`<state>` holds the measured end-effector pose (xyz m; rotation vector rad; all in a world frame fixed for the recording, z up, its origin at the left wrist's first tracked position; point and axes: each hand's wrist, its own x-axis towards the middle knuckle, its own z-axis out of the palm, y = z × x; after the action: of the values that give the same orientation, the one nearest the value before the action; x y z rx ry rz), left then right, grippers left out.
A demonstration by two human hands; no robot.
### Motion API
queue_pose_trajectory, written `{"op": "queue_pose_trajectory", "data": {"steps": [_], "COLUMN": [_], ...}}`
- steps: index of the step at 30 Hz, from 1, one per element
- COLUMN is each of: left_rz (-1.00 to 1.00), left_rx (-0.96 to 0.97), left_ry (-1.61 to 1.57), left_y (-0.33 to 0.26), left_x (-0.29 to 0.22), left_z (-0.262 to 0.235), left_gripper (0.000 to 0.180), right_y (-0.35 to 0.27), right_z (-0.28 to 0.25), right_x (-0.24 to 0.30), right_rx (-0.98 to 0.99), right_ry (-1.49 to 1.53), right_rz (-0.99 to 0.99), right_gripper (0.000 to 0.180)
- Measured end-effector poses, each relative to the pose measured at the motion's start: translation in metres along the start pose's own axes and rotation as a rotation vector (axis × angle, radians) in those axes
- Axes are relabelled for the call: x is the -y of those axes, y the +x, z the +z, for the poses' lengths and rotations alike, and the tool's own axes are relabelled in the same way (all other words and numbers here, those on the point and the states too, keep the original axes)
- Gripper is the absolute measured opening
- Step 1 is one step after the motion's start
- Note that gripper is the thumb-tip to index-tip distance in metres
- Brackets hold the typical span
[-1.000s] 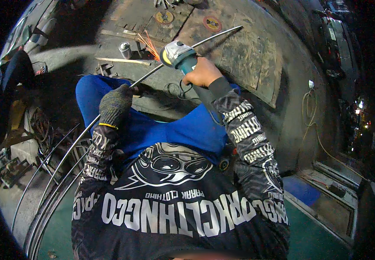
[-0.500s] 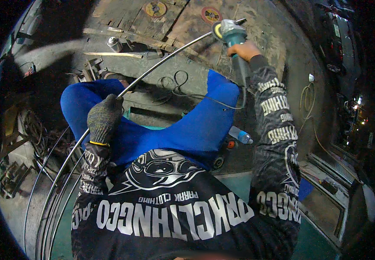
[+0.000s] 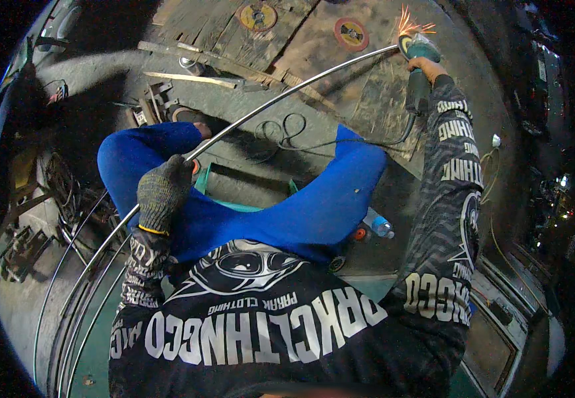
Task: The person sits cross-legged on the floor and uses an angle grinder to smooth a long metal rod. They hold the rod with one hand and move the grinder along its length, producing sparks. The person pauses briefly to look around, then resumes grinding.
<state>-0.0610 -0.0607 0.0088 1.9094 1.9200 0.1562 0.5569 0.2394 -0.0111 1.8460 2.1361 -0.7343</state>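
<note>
My left hand (image 3: 163, 192), in a grey knit work glove, is closed around a long, slightly curved metal rod (image 3: 254, 115). The rod runs from the lower left up to the far right. Out there, my bare right hand (image 3: 428, 67) grips an angle grinder (image 3: 418, 91) by its body. The grinder's disc (image 3: 405, 44) meets the rod's far end, and orange sparks (image 3: 412, 25) fly up from the contact. A dark cord (image 3: 403, 136) trails from the back of the tool toward my knee.
Two round discs, one yellowish (image 3: 257, 16) and one red-rimmed (image 3: 352, 34), lie on worn wooden boards (image 3: 307, 50). A spray can (image 3: 192, 67) stands near a loose wood strip (image 3: 198, 80). More thin rods (image 3: 68, 331) lie at left. A water bottle (image 3: 381, 227) rests by my right leg.
My right hand has moved the grinder farther right, to the rod's far end, where sparks now appear. The view has shifted slightly; my left hand keeps its hold on the rod.
</note>
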Motion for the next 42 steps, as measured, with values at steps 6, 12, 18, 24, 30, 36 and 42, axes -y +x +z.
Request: {"op": "queue_pose_trajectory", "data": {"steps": [6, 12, 18, 24, 30, 36, 42], "left_rz": [0.007, 0.064, 0.027, 0.037, 0.069, 0.134, 0.016], "left_rx": [0.037, -0.032, 0.049, 0.076, 0.059, 0.086, 0.096], "left_ry": [0.021, 0.005, 0.017, -0.013, -0.093, -0.027, -0.102], "left_y": [0.005, -0.004, 0.005, 0.009, 0.013, 0.016, 0.015], "left_x": [0.004, 0.009, 0.012, 0.012, 0.009, 0.013, 0.001], "left_z": [0.004, 0.008, 0.01, 0.004, 0.008, 0.001, -0.007], "left_gripper": [0.032, 0.034, 0.035, 0.035, 0.038, 0.042, 0.043], "right_y": [-0.02, -0.063, -0.099, -0.119, -0.135, -0.142, -0.139], "right_z": [0.003, 0.034, 0.061, 0.095, 0.101, 0.099, 0.094], "right_x": [0.077, 0.182, 0.26, 0.325, 0.362, 0.374, 0.354], "right_rx": [0.081, -0.038, 0.003, 0.008, 0.031, 0.051, -0.024], "right_ry": [-0.103, 0.174, 0.231, 0.216, 0.19, 0.252, 0.303], "right_rz": [0.158, 0.415, 0.307, 0.264, 0.145, 0.169, 0.232], "right_gripper": [0.035, 0.045, 0.066, 0.073, 0.06, 0.059, 0.064]}}
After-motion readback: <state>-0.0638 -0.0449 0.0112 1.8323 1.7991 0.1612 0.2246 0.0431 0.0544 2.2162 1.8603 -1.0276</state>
